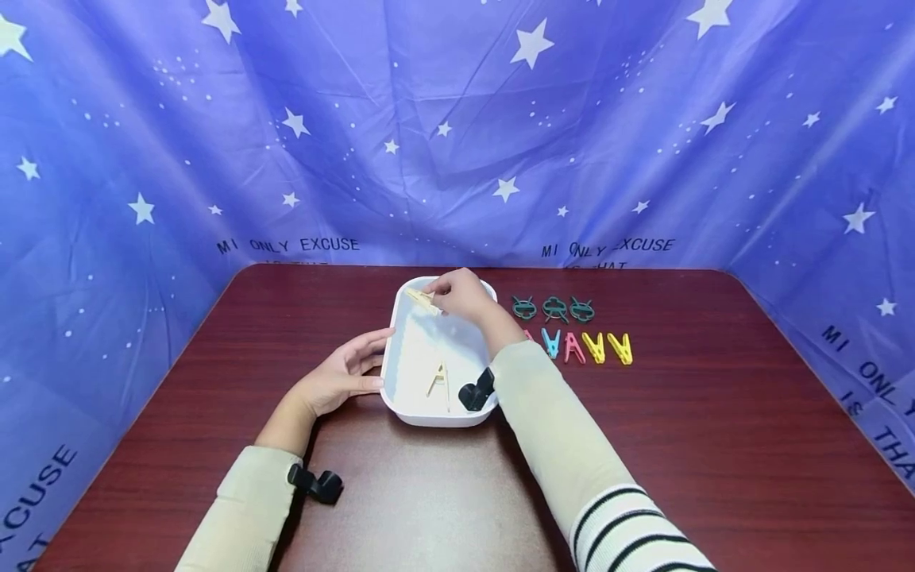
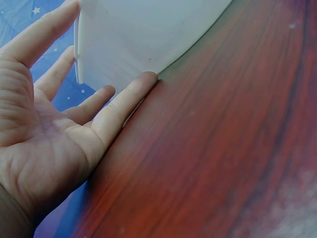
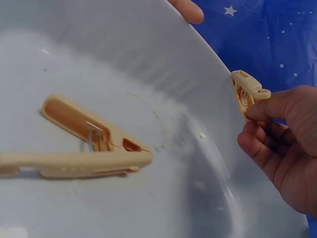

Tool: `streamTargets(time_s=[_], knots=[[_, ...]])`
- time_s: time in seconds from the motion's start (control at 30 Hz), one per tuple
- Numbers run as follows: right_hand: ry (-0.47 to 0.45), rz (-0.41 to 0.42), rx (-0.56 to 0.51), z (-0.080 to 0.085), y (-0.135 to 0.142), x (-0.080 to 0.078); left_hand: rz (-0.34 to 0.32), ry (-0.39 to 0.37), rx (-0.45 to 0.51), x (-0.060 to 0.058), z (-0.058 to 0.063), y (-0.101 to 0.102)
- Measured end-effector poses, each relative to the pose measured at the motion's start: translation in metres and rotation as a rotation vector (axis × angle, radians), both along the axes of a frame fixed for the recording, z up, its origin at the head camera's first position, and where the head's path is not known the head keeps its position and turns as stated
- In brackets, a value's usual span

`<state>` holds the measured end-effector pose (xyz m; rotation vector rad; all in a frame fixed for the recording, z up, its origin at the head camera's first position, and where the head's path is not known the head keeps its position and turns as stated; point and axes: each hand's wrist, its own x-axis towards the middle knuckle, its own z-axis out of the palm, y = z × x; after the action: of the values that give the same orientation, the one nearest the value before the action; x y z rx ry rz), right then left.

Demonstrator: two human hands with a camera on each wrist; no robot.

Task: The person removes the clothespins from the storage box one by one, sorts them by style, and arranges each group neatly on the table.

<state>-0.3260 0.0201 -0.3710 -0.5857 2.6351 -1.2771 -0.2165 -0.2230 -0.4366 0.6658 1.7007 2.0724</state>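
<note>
A white tray [image 1: 423, 421] stands on the table. My right hand [image 1: 465, 295] is over its far part, pinching a cream clothespin [image 1: 422, 299] between thumb and fingers. In the right wrist view that clothespin [image 3: 247, 89] overlaps the tray's rim. Another cream clothespin [image 1: 439, 376] lies on the tray floor toward the near side; its wire spring shows up close in the right wrist view. With fingers extended, my left hand [image 1: 339, 377] touches the tray's left side. In the left wrist view, fingertips of the left hand [image 2: 59, 124] rest against the tray's outer wall.
Right of the tray lies a row of three green clips [image 1: 554, 309]. Nearer is a row of clothespins: blue [image 1: 551, 343], red [image 1: 574, 348] and two yellow [image 1: 593, 348], with another red one partly hidden by my right arm. A starry blue cloth [image 1: 443, 183] hangs behind the table.
</note>
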Motion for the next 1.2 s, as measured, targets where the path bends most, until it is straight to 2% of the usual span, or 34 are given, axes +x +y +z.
streamTargets(time_s=[0.27, 0.43, 0.6, 0.87, 1.03, 1.2], knots=[[-0.016, -0.034, -0.089, 0.016, 0.013, 0.007, 0.01, 0.01, -0.015, 0.002, -0.001, -0.001], [0.006, -0.02, -0.152, 0.023, 0.02, 0.013, 0.007, 0.01, -0.016, 0.001, -0.001, -0.001], [0.026, -0.011, -0.17, 0.027, 0.026, 0.02, 0.006, 0.007, -0.011, 0.002, -0.001, -0.001], [0.091, -0.058, -0.177, 0.028, 0.036, 0.032, 0.002, 0.006, -0.015, 0.001, -0.001, 0.0], [0.131, -0.091, -0.23, 0.025, 0.045, 0.042, 0.0, 0.02, -0.018, 0.0, -0.001, 0.0], [0.165, -0.119, -0.236, 0.022, 0.057, 0.051, 0.001, 0.023, -0.02, 0.001, -0.001, 0.001]])
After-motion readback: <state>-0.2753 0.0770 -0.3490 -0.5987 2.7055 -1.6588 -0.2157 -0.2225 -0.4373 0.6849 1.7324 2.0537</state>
